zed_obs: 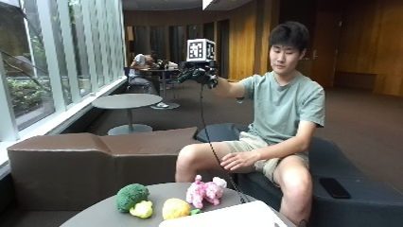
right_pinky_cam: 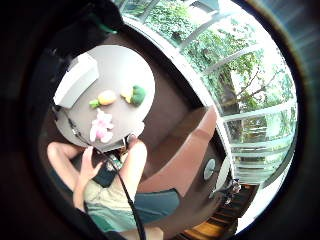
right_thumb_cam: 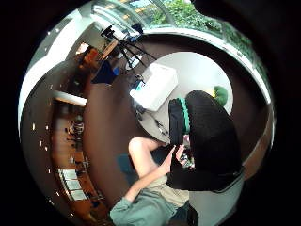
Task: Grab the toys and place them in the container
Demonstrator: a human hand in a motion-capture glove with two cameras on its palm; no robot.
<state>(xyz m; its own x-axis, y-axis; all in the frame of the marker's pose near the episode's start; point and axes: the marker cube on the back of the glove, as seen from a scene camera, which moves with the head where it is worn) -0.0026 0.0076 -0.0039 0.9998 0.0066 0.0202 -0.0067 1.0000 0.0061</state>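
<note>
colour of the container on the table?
White. The container shows best in the little finger side palm view, beside the toys.

Three plush toys sat on the round grey table, none of them in the container yet. The green broccoli (zed_obs: 131, 195) with a yellow bit at its base lay nearest the window side. The yellow-orange fruit (zed_obs: 176, 208) was just beside it, the pink plush animal (zed_obs: 205, 190) next. My white container (zed_obs: 220, 216) sat at the table's edge, close to the pink one.
</note>
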